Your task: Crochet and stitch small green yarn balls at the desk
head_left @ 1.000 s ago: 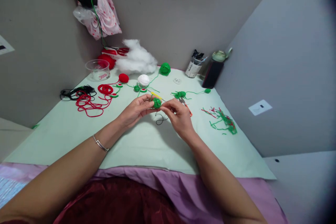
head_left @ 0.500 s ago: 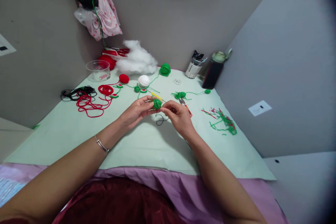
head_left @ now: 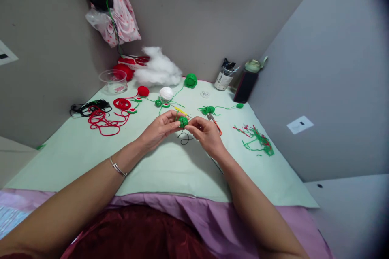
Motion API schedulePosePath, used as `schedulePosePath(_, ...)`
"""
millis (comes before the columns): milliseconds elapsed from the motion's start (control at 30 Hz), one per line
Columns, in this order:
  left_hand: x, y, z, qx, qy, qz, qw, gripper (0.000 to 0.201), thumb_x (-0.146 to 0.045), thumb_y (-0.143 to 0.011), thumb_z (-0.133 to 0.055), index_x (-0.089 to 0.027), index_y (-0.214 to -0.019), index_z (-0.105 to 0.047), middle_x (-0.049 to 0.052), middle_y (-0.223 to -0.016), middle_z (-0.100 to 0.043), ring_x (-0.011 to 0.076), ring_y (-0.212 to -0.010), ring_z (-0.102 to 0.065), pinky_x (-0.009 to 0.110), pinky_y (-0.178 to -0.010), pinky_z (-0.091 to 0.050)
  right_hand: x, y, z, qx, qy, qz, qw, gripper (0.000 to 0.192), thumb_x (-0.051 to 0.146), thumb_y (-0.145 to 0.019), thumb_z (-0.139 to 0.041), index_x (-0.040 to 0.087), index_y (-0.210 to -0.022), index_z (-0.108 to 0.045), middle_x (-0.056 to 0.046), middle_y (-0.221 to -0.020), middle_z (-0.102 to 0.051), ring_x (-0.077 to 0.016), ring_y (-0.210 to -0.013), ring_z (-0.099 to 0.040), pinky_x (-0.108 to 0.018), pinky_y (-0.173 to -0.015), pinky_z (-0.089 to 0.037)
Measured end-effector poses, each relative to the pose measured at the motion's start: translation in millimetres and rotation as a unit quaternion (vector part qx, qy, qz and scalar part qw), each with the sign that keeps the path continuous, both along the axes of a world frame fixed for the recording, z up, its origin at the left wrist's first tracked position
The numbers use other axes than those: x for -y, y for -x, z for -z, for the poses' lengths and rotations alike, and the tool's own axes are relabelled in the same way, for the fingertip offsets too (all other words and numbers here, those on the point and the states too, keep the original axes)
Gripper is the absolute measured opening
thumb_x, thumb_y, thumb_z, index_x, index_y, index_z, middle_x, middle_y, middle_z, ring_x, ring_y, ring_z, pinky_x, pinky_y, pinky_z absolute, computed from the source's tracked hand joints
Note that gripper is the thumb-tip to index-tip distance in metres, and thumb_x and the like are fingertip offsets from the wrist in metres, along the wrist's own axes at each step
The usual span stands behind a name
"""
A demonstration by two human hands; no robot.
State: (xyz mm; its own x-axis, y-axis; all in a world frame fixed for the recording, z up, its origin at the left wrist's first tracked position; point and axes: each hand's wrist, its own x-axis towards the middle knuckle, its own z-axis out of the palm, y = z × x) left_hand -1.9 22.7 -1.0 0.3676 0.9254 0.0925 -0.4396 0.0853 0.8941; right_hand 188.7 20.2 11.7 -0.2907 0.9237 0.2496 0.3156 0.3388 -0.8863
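The left hand point(head_left: 158, 128) pinches a small round green crocheted yarn piece point(head_left: 182, 121) between thumb and fingertips, curled closed around its left side. The right hand point(head_left: 206, 133) meets it from the other side, its thumb and forefinger pressed together at the piece's edge; whether they grip a needle or only thread cannot be told. The piece is held just above the pale green counter point(head_left: 170, 166), near its middle. A thin black thread point(head_left: 184, 138) hangs from the piece and loops on the counter directly below it. Beyond the piece lie a white yarn ball point(head_left: 166, 93) and a green yarn ball point(head_left: 190, 80). Far to the left of the piece is a tangle of red yarn point(head_left: 103, 120); to its right, well apart, a heap of green and red yarn scraps point(head_left: 258, 141).
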Motion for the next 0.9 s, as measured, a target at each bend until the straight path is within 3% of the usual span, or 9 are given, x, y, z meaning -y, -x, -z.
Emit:
schedulePosePath(100,-1,-2,4.9,-0.037,-0.033,-0.036,0.998,0.028,-0.027,-0.078,-0.081,-0.019,-0.103,-0.070,0.004,-0.108,-0.069,0.0183,-0.102,-0.063,0.034,-0.098,-0.047,2,2,3.2,0.014,-0.003,0.012,1.000,0.016,0.032,-0.087,-0.065,0.022,-0.085,-0.053,0.003,-0.070,-0.056,-0.0122,-0.058,-0.051,-0.026,-0.058,-0.040)
schedulePosePath(233,-2,-2,10.0,-0.079,-0.082,-0.076,0.991,0.030,-0.029,-0.079,-0.080,-0.019,-0.104,-0.068,0.005,-0.108,-0.069,0.0201,-0.106,-0.063,0.035,-0.099,-0.045,10,6,6.1,0.063,-0.072,0.021,0.995,0.015,0.032,-0.092,-0.057,0.023,-0.090,-0.045,0.000,-0.085,-0.060,-0.0146,-0.071,-0.060,-0.028,-0.067,-0.046)
schedulePosePath(367,-2,-2,12.2,-0.106,-0.089,-0.101,0.985,0.030,-0.033,-0.078,-0.081,-0.018,-0.100,-0.066,0.003,-0.101,-0.068,0.0194,-0.100,-0.063,0.034,-0.095,-0.046,15,10,7.2,0.149,-0.138,0.020,0.979,0.010,0.031,-0.097,-0.048,0.023,-0.093,-0.045,-0.003,-0.087,-0.064,-0.0165,-0.073,-0.061,-0.028,-0.067,-0.044)
schedulePosePath(567,-3,-5,14.8,-0.131,-0.110,-0.107,0.979,0.028,-0.031,-0.077,-0.079,-0.019,-0.095,-0.061,0.001,-0.098,-0.065,0.0172,-0.097,-0.061,0.031,-0.091,-0.046,15,10,3.6,0.162,-0.175,0.067,0.969,0.012,0.024,-0.098,-0.049,0.022,-0.088,-0.055,-0.002,-0.081,-0.064,-0.0141,-0.066,-0.057,-0.027,-0.064,-0.041)
schedulePosePath(633,-2,-5,13.1,-0.140,-0.114,-0.111,0.977,0.029,-0.031,-0.077,-0.079,-0.018,-0.095,-0.061,0.001,-0.098,-0.065,0.0171,-0.096,-0.061,0.031,-0.091,-0.046,18,10,-1.2,0.119,-0.210,0.078,0.967,0.012,0.023,-0.096,-0.053,0.021,-0.086,-0.059,-0.003,-0.088,-0.064,-0.0127,-0.067,-0.057,-0.027,-0.065,-0.043)
schedulePosePath(700,-2,-5,10.4,-0.157,-0.112,-0.113,0.975,0.029,-0.032,-0.077,-0.078,-0.018,-0.096,-0.061,0.001,-0.096,-0.064,0.0168,-0.094,-0.060,0.031,-0.089,-0.046,21,10,-9.6,0.007,-0.202,0.086,0.976,0.009,0.025,-0.095,-0.056,0.021,-0.088,-0.060,-0.004,-0.093,-0.066,-0.0114,-0.065,-0.058,-0.026,-0.062,-0.045)
schedulePosePath(800,-3,-3,7.4,-0.175,-0.095,-0.113,0.973,0.029,-0.032,-0.075,-0.079,-0.018,-0.094,-0.062,0.002,-0.092,-0.065,0.0163,-0.088,-0.060,0.031,-0.086,-0.046,23,2,-34.0,-0.190,-0.063,0.046,0.979,0.010,0.032,-0.096,-0.055,0.023,-0.093,-0.052,-0.001,-0.088,-0.068,-0.0110,-0.054,-0.060,-0.025,-0.050,-0.046)
schedulePosePath(867,-4,-1,7.7,-0.173,-0.083,-0.113,0.975,0.031,-0.033,-0.073,-0.080,-0.018,-0.094,-0.063,0.002,-0.093,-0.066,0.0166,-0.087,-0.061,0.032,-0.086,-0.046,26,-11,-60.1,-0.252,0.012,0.013,0.968,0.013,0.033,-0.095,-0.056,0.025,-0.092,-0.047,0.003,-0.077,-0.066,-0.0113,-0.048,-0.059,-0.024,-0.044,-0.045)
schedulePosePath(900,-6,0,8.5,-0.171,-0.077,-0.114,0.976,0.032,-0.033,-0.073,-0.081,-0.018,-0.095,-0.063,0.002,-0.094,-0.067,0.0168,-0.087,-0.061,0.033,-0.087,-0.046,29,-21,-75.4,-0.264,0.013,0.014,0.964,0.013,0.032,-0.093,-0.058,0.025,-0.090,-0.047,0.005,-0.071,-0.064,-0.0112,-0.047,-0.059,-0.023,-0.044,-0.045)
